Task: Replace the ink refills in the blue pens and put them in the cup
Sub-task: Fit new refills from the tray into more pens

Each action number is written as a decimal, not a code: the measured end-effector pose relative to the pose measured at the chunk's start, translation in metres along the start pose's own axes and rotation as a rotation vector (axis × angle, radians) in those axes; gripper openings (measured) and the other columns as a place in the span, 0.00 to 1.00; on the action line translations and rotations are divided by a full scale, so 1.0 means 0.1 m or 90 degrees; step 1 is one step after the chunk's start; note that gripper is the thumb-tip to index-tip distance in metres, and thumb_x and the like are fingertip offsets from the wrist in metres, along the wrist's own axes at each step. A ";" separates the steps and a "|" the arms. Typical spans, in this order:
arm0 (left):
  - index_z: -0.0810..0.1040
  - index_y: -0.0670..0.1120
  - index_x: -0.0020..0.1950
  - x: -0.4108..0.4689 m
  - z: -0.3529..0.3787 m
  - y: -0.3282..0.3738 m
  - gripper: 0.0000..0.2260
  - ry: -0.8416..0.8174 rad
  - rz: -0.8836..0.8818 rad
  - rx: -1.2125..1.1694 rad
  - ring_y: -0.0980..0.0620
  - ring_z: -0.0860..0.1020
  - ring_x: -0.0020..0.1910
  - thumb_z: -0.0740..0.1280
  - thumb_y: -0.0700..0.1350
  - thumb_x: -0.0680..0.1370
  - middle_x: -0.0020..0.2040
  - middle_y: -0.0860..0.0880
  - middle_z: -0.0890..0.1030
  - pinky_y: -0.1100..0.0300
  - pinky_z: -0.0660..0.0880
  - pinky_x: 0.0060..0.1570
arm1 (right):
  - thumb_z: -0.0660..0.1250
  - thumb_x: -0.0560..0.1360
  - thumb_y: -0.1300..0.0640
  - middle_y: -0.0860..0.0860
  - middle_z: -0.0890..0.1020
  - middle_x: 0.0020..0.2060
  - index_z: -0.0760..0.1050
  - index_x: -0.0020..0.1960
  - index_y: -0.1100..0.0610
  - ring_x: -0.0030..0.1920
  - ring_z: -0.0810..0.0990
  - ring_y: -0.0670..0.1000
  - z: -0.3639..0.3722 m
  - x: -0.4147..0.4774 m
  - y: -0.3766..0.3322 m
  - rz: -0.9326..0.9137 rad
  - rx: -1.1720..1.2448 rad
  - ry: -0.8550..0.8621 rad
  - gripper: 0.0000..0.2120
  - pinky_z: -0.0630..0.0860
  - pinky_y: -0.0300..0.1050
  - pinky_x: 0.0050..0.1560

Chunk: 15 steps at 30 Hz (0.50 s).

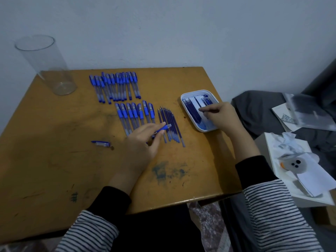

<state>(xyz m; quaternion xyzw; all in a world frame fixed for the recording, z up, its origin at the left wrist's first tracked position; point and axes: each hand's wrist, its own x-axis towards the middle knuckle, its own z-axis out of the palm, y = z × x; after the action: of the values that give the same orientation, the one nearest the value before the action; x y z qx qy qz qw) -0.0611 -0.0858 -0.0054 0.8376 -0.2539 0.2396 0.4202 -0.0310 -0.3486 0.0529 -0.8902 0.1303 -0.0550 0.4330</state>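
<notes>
My left hand [143,140] grips an opened blue pen barrel [163,128], its open end pointing right over a row of loose ink refills [171,124]. My right hand [221,114] pinches a thin refill [204,110] over the white tray [192,122], which holds several ink-stained refills. Two groups of capped blue pens lie on the table: a far bunch [116,86] and a nearer row [134,115]. A pen cap [101,143] and a small tip piece [111,146] lie to the left. The clear cup [47,64] stands at the far left corner and holds nothing.
The wooden table [72,170] has ink smudges near its front edge. To the right, off the table, lie grey cloth [258,110], a white box with crumpled tissue [294,157] and papers. A pale wall stands behind.
</notes>
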 end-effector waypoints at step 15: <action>0.82 0.43 0.63 0.00 -0.04 0.06 0.12 0.017 0.016 0.000 0.57 0.79 0.43 0.69 0.42 0.80 0.50 0.49 0.85 0.70 0.75 0.47 | 0.68 0.74 0.73 0.54 0.84 0.45 0.81 0.52 0.64 0.46 0.83 0.47 0.69 -0.52 -0.34 0.048 0.745 0.072 0.10 0.79 0.37 0.48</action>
<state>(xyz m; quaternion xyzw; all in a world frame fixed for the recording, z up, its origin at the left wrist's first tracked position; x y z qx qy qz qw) -0.0660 -0.0858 0.0000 0.8311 -0.2584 0.2559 0.4206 -0.0598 -0.2620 0.0381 -0.4937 0.1327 -0.1500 0.8463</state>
